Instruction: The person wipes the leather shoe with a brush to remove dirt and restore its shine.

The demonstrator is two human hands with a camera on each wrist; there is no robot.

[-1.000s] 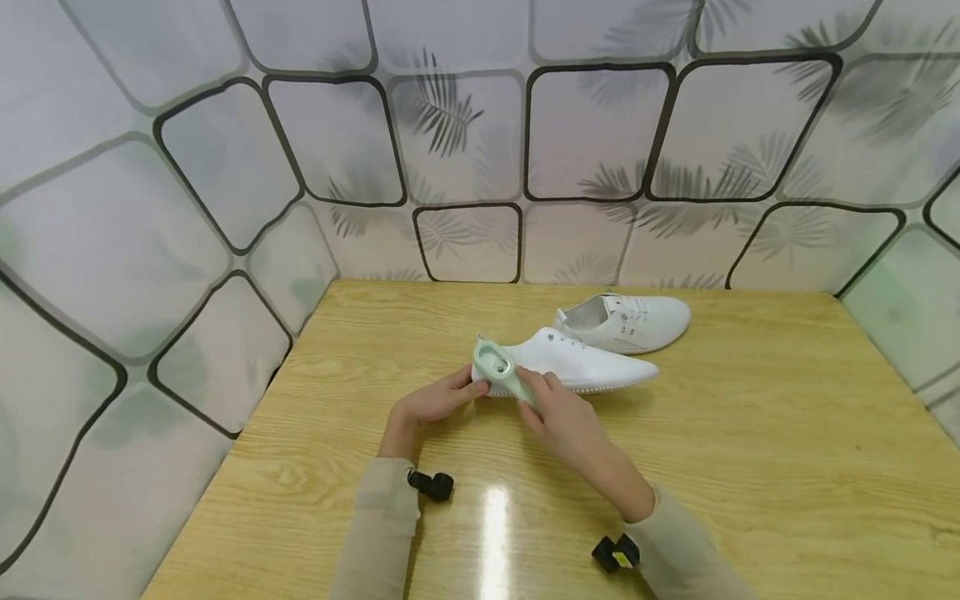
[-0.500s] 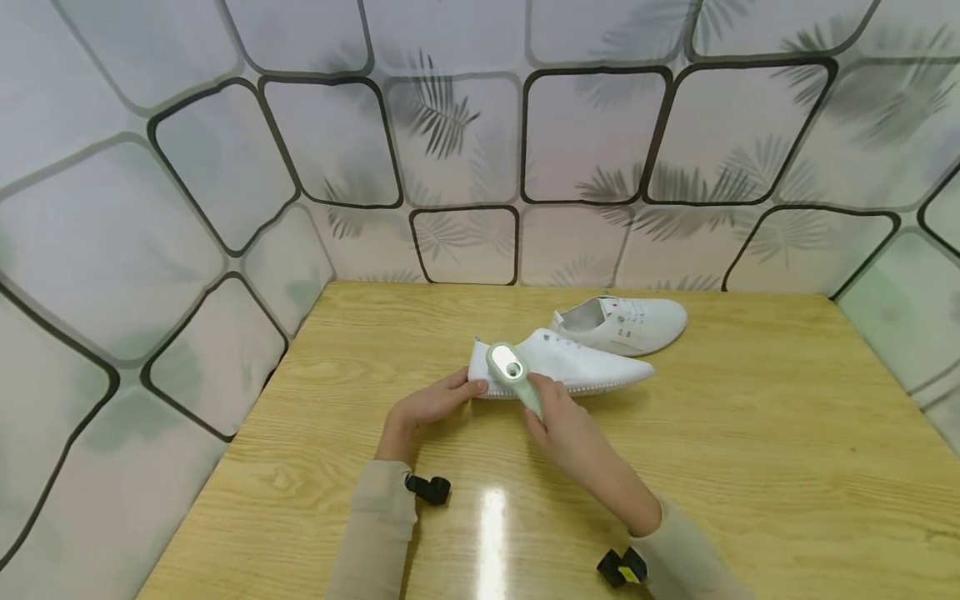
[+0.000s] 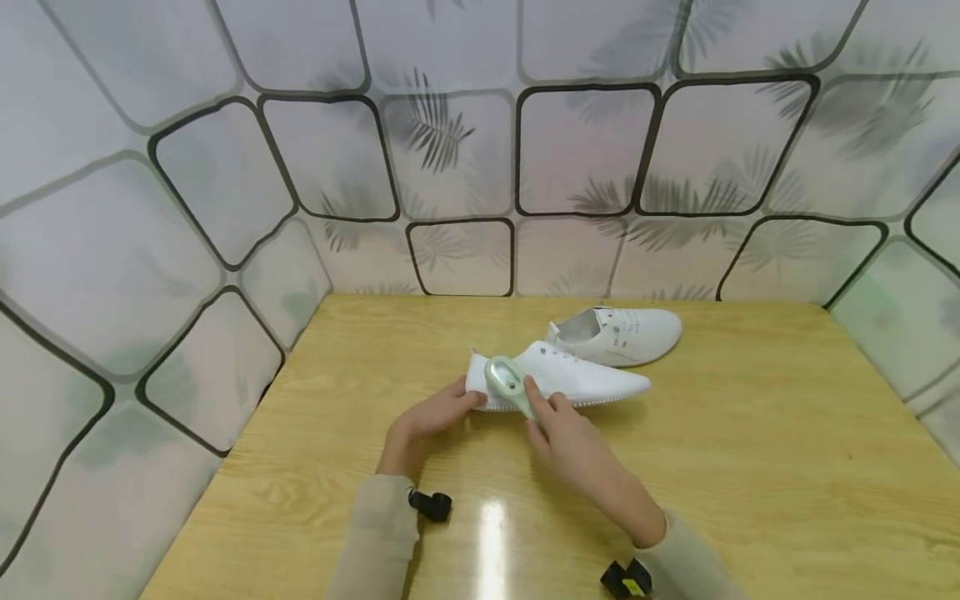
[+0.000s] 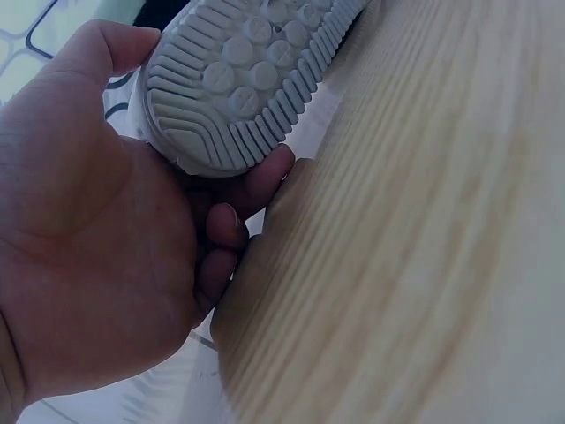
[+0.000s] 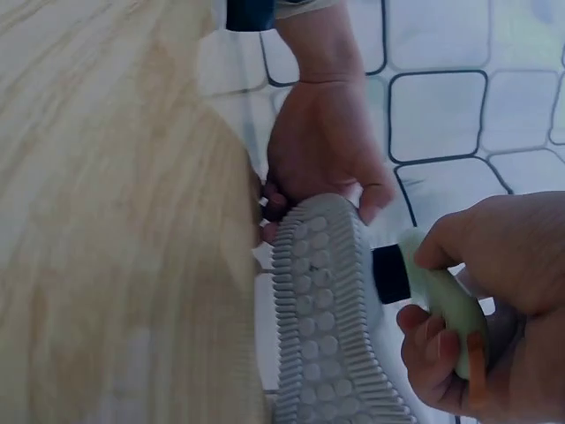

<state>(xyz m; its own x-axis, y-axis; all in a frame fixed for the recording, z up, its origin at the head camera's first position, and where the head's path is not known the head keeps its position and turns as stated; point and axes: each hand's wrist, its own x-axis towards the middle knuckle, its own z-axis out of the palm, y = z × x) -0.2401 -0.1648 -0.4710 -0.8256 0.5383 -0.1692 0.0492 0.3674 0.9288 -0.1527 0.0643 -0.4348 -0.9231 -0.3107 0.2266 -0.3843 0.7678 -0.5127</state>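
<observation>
A white lace-up shoe lies on its side with its toe to the right, and its studded grey sole faces me in the left wrist view. My left hand grips the heel, thumb on one side and fingers curled at the other. In my right hand is a pale green shoe brush with an oval head, held by its handle. Its dark brush face is at the shoe's side near the heel; whether it touches cannot be told. Part of the handle is hidden by my fingers.
Just behind, a second white shoe stands upright, partly overlapped by the first one. Both are on a wood-grain table, with patterned fabric walls at the back and sides.
The brush has moved from the heel end a little toward the toe along the shoe's side. My left hand keeps its grip on the heel. The head view has tilted slightly.
</observation>
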